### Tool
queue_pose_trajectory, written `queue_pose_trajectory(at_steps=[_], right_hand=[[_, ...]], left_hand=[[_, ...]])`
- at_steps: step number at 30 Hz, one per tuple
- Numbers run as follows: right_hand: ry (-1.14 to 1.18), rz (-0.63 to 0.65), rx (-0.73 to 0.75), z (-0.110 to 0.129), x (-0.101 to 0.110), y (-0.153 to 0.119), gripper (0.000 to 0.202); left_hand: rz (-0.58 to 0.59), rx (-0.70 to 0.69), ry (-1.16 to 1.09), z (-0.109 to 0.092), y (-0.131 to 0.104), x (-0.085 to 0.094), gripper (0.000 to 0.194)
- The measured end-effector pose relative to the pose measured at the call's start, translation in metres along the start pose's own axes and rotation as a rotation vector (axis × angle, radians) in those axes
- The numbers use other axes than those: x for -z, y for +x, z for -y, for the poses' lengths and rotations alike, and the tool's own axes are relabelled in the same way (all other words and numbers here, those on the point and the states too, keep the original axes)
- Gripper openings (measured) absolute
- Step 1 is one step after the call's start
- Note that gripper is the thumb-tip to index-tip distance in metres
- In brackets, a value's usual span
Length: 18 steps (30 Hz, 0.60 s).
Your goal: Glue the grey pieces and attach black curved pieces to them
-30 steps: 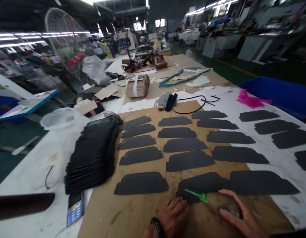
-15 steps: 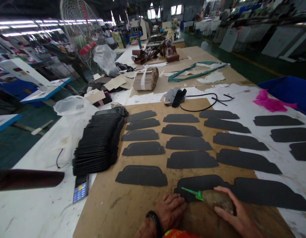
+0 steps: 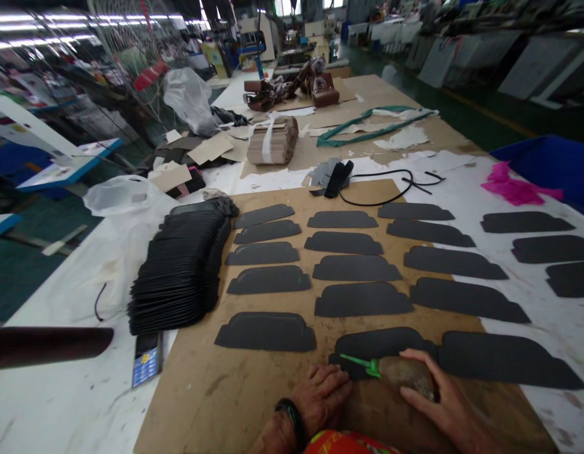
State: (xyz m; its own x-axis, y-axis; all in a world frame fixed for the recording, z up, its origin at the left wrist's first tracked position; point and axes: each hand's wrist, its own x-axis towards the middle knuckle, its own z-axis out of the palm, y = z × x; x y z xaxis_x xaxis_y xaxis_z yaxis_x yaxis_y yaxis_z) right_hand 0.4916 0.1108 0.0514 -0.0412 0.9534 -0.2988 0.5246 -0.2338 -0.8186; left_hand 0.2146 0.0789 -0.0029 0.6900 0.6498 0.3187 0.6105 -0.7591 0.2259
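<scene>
My right hand is wrapped round a brownish glue bottle with a green nozzle. The bottle lies tilted to the left, its tip over the nearest dark grey shaped piece. Lying flat on the brown board, my left hand has its fingertips at that piece's lower left edge. A black band circles the left wrist. More flat dark pieces are spread in rows beyond both hands, and one lies just right of the bottle.
A tall stack of black pieces stands at the left, with a phone in front of it. Farther back are a tied brown bundle, a black cord and pink plastic. A blue bin borders the right side.
The view has shifted slightly, so most things sit a little higher and farther left. Both hands and the bottle keep nearly the same place over the near piece.
</scene>
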Motion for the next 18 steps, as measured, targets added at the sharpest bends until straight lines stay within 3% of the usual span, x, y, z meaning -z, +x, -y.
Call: queue_pose_trajectory(at_steps=[9, 18], right_hand=[[0.001, -0.005, -0.019, 0.003, 0.005, 0.003, 0.041], [0.015, -0.136, -0.089, -0.005, 0.021, -0.002, 0.043]], left_hand=[[-0.044, 0.004, 0.007, 0.001, 0.002, -0.001, 0.036], [-0.073, -0.002, 0.029, 0.004, 0.0, -0.006, 0.036]])
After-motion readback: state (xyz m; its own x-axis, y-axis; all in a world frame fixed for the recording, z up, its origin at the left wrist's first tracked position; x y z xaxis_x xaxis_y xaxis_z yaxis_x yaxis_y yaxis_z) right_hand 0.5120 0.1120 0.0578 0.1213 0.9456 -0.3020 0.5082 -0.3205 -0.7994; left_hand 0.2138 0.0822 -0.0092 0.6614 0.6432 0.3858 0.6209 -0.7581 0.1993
